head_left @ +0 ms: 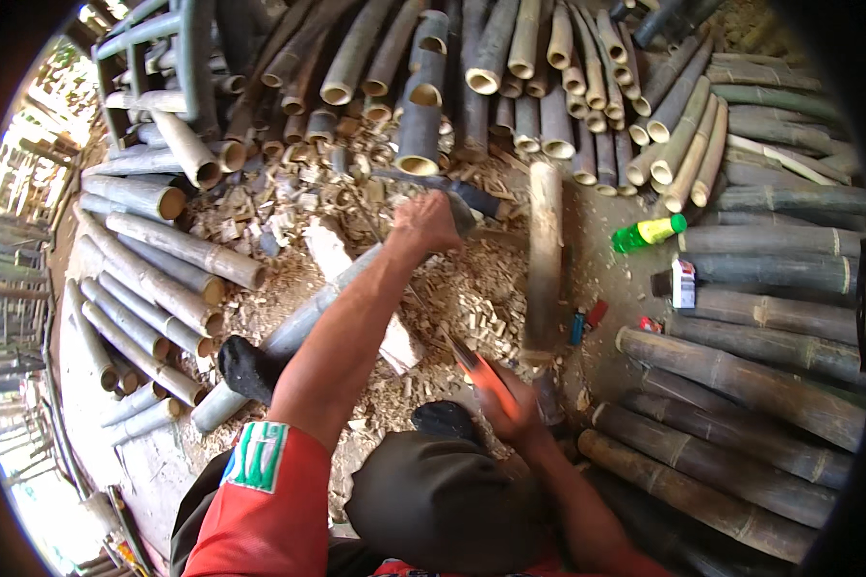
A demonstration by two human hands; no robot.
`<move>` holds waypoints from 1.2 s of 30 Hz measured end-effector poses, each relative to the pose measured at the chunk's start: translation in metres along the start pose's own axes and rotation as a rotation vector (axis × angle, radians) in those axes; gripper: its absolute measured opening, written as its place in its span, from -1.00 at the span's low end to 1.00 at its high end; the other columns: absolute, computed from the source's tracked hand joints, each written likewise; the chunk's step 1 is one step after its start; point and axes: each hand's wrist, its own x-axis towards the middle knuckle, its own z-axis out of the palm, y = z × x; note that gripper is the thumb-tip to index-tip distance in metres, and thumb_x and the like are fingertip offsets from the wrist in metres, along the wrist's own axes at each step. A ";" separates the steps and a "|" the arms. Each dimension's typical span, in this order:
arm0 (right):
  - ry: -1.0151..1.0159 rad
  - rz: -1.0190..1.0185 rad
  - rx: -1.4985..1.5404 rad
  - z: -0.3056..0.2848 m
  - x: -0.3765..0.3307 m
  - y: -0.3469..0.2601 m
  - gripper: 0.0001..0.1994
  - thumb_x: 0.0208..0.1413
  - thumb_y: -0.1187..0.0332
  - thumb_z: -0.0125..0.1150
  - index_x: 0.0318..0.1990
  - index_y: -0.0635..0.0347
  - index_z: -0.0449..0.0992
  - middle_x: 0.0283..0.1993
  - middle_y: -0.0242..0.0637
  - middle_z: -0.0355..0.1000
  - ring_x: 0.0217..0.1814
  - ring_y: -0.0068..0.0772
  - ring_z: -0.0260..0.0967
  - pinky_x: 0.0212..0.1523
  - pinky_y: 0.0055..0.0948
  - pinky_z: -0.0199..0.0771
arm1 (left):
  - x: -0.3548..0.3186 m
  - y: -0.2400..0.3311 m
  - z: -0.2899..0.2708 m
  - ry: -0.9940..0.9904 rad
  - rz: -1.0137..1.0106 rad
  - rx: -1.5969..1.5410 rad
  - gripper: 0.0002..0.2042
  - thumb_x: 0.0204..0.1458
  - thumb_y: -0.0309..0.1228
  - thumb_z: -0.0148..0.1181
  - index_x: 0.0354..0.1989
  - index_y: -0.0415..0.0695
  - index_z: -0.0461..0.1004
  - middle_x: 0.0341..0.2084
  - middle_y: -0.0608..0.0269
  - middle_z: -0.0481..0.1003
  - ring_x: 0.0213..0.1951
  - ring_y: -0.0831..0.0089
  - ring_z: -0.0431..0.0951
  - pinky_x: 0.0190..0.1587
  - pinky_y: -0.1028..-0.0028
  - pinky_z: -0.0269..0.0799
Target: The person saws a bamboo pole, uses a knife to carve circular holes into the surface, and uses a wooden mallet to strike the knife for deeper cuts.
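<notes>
A thick grey-green bamboo pole (293,325) lies slantwise in front of me, its far end up and to the right. My left hand (427,223) is closed over that far end, with the arm stretched across the pole. Nearer to me, my right hand (512,409) is wrapped round an orange-handled tool (491,382). The tool's narrow dark metal end points up and left, apart from the pole; its exact kind is unclear. A dark-covered foot (247,369) rests against the pole's near part, and the other dark-covered foot (449,419) is close to my right hand.
Wood chips (491,313) cover the ground. A short bamboo length (544,250) lies right of the chips. Cut bamboo poles are stacked at the left (168,260), back (496,48) and right (770,322). A green bottle (648,234), small box (683,285) and blue lighter (577,328) lie at right.
</notes>
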 end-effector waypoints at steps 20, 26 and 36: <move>-0.192 0.197 0.019 -0.019 -0.019 -0.048 -0.55 0.36 0.32 0.15 0.32 0.34 0.45 0.16 0.13 0.59 0.16 -0.01 0.63 0.13 -0.21 0.62 | 0.002 -0.042 0.012 0.034 -0.016 0.021 -0.33 -0.33 0.00 0.62 -0.11 -0.29 0.68 -0.20 -0.04 0.69 -0.16 0.09 0.73 -0.03 0.17 0.70; -0.068 0.123 0.028 0.021 0.014 0.009 -0.54 0.35 0.30 0.19 0.32 0.34 0.45 -0.12 0.06 0.64 -0.18 -0.06 0.69 -0.22 -0.18 0.63 | 0.002 0.001 -0.004 -0.095 -0.021 0.066 -0.32 -0.24 -0.10 0.60 0.04 -0.31 0.60 0.01 -0.06 0.65 0.04 0.14 0.70 0.10 0.21 0.65; -0.106 0.270 0.029 -0.057 -0.086 -0.034 -0.48 0.29 0.31 0.26 0.31 0.48 0.44 0.12 0.21 0.59 0.12 -0.03 0.66 0.11 -0.24 0.64 | 0.015 0.000 0.012 -0.157 -0.080 0.154 -0.31 -0.26 -0.08 0.65 0.04 -0.27 0.65 0.00 0.02 0.68 0.02 0.22 0.71 0.08 0.28 0.67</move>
